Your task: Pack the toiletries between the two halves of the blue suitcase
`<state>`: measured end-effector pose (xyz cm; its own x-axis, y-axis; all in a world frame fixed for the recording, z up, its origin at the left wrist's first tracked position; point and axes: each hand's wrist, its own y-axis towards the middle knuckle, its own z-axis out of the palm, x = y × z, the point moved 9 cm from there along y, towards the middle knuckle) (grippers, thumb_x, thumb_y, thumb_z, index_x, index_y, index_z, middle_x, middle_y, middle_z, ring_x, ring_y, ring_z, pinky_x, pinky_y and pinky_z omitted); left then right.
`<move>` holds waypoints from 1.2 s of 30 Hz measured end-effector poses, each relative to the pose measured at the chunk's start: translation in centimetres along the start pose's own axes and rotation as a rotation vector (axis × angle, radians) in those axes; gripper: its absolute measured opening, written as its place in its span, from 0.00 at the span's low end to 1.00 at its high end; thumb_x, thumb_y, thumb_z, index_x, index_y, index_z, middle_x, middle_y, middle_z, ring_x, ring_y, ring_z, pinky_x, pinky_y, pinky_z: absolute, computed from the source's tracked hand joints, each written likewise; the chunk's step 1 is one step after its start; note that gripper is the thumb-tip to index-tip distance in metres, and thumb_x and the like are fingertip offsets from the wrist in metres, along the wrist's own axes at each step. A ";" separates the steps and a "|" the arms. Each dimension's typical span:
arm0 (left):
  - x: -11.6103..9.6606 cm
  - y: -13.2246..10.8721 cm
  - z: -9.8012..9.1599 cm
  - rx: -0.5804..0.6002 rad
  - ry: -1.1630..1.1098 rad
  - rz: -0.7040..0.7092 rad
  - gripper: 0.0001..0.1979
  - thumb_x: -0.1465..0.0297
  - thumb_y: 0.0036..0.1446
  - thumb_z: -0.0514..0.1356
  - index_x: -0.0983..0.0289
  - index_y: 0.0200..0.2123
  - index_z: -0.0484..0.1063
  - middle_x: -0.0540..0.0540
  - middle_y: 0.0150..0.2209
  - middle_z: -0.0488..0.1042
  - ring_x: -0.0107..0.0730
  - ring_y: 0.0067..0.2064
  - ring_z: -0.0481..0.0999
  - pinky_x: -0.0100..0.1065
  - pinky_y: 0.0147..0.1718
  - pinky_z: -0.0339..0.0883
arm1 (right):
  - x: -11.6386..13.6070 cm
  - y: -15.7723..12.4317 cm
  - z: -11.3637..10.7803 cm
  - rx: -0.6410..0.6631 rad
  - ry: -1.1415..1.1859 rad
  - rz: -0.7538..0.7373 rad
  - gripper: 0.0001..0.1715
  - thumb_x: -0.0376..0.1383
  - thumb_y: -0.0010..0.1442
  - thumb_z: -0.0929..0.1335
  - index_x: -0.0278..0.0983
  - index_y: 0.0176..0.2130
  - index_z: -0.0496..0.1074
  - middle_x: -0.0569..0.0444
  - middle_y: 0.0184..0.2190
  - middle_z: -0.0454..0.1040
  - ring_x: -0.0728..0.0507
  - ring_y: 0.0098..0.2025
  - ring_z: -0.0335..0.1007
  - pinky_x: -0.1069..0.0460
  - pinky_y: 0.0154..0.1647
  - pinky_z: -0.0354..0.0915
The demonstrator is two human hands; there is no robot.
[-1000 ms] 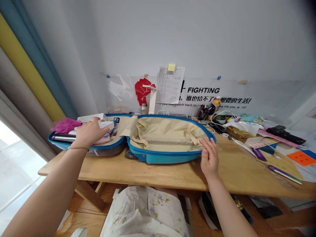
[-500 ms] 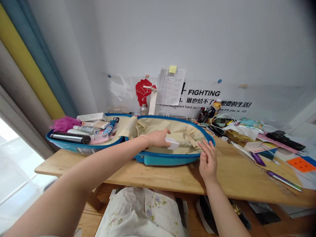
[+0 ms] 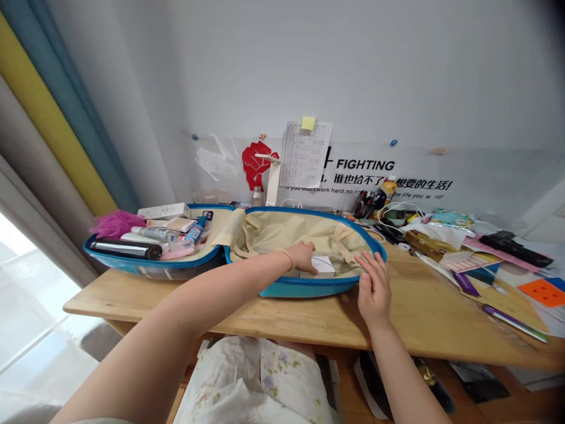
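A small blue suitcase [image 3: 309,287] lies open on a wooden desk [image 3: 273,312], its beige lining showing. My left hand [image 3: 302,257] reaches into the right half and rests closed on a small white box [image 3: 323,266] low inside it. My right hand [image 3: 373,284] lies with fingers spread on the suitcase's right front rim. The left half [image 3: 145,264] holds a black tube, several bottles and flat packets, with a pink bath puff [image 3: 115,224] at its far left end.
The desk's right side is crowded with papers, a gold box [image 3: 426,241], cables, pens, a black object [image 3: 507,244] and an orange cube [image 3: 542,291]. A wall poster and pinned sheet [image 3: 304,154] stand behind. A curtain and window are at left. My lap shows below the desk edge.
My left hand took the white box from the left half and carried it across into the right half, then lowered it onto the lining. My right hand stayed on the rim.
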<state>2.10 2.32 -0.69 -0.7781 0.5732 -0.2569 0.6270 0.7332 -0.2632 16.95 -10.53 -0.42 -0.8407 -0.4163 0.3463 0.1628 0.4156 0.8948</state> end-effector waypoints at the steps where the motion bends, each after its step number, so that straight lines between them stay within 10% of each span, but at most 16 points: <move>1: 0.4 -0.1 -0.1 0.001 0.015 -0.036 0.42 0.55 0.54 0.64 0.70 0.65 0.56 0.72 0.65 0.62 0.52 0.63 0.67 0.41 0.59 0.62 | 0.0 0.0 0.0 0.004 0.003 0.000 0.21 0.39 0.68 0.59 0.40 0.52 0.75 0.46 0.56 0.74 0.35 0.67 0.59 0.31 0.66 0.55; 8: 0.8 -0.3 1.5 0.228 -0.012 -0.030 0.24 0.54 0.62 0.51 0.67 0.34 0.77 0.63 0.38 0.81 0.42 0.40 0.79 0.38 0.44 0.70 | 0.0 0.1 0.0 0.011 -0.002 0.027 0.22 0.41 0.69 0.58 0.39 0.50 0.75 0.45 0.55 0.74 0.36 0.66 0.59 0.32 0.66 0.56; 19: -2.5 -1.0 2.0 0.256 -0.181 0.265 0.18 0.64 0.65 0.48 0.60 0.52 0.72 0.49 0.58 0.73 0.25 0.55 0.71 0.27 0.57 0.60 | 0.4 0.2 -0.2 0.004 -0.013 -0.002 0.20 0.39 0.68 0.59 0.39 0.50 0.76 0.45 0.55 0.75 0.36 0.66 0.60 0.31 0.65 0.56; 27: -1.8 -0.9 -0.7 0.078 -0.159 0.222 0.14 0.62 0.67 0.56 0.64 0.47 0.75 0.57 0.51 0.76 0.35 0.52 0.75 0.40 0.55 0.67 | 0.3 0.2 -0.1 -0.002 -0.001 -0.002 0.21 0.40 0.68 0.59 0.40 0.50 0.76 0.45 0.55 0.74 0.35 0.66 0.61 0.31 0.66 0.56; 31: 3.4 -2.9 -7.0 -0.236 -0.111 0.080 0.17 0.60 0.67 0.57 0.61 0.54 0.71 0.59 0.56 0.71 0.40 0.53 0.73 0.47 0.53 0.70 | 0.3 0.3 -0.1 -0.015 0.007 -0.006 0.21 0.41 0.68 0.59 0.39 0.50 0.75 0.45 0.54 0.75 0.35 0.65 0.61 0.31 0.65 0.57; 36: 17.3 -9.6 -13.4 -0.511 0.102 -0.387 0.21 0.62 0.65 0.60 0.64 0.58 0.67 0.61 0.57 0.69 0.44 0.55 0.72 0.51 0.52 0.70 | 0.2 0.2 -0.1 -0.004 0.005 -0.003 0.21 0.41 0.68 0.59 0.40 0.50 0.75 0.45 0.54 0.74 0.35 0.66 0.60 0.31 0.66 0.56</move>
<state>-17.92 10.07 9.84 -0.9596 0.2463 -0.1359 0.2235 0.9610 0.1631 16.90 -10.57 -0.13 -0.8387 -0.4213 0.3450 0.1624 0.4112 0.8969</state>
